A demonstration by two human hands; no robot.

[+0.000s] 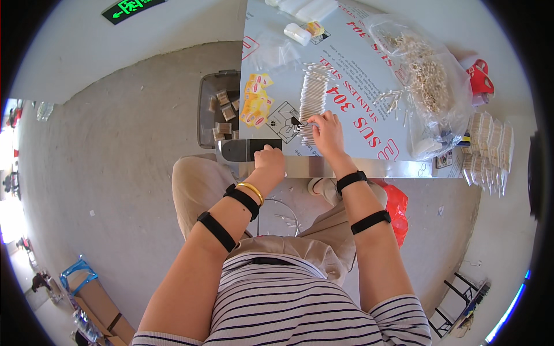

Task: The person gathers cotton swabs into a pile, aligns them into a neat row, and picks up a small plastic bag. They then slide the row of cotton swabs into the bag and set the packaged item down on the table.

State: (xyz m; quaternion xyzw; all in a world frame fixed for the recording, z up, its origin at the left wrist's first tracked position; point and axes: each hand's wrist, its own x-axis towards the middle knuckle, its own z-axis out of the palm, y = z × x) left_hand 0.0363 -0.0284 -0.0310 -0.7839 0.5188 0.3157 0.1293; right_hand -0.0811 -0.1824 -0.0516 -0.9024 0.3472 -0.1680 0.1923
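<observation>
A long row of cotton swabs (313, 92) lies side by side on the table in front of me. At its near end, the bent fingers of my right hand (329, 134) close over several swabs, partly covering them. My left hand (269, 161) is curled closed at the table's front edge, against the right end of a dark, flat, round-ended piece (242, 150). Whatever is between its fingers, if anything, is hidden. Yellow printed cards (255, 101) lie left of the row. To the right, a big clear plastic bag (424, 81) holds a heap of loose swabs, with several spilled beside its mouth.
A grey bin (206, 109) with small packed bundles stands left of the printed metal-sheet tabletop (358, 75). Stacked clear packs of swabs (487, 150) sit at the right edge, near a red item (480, 81). White packs (306, 8) lie at the far edge. A red bag (396, 210) hangs below.
</observation>
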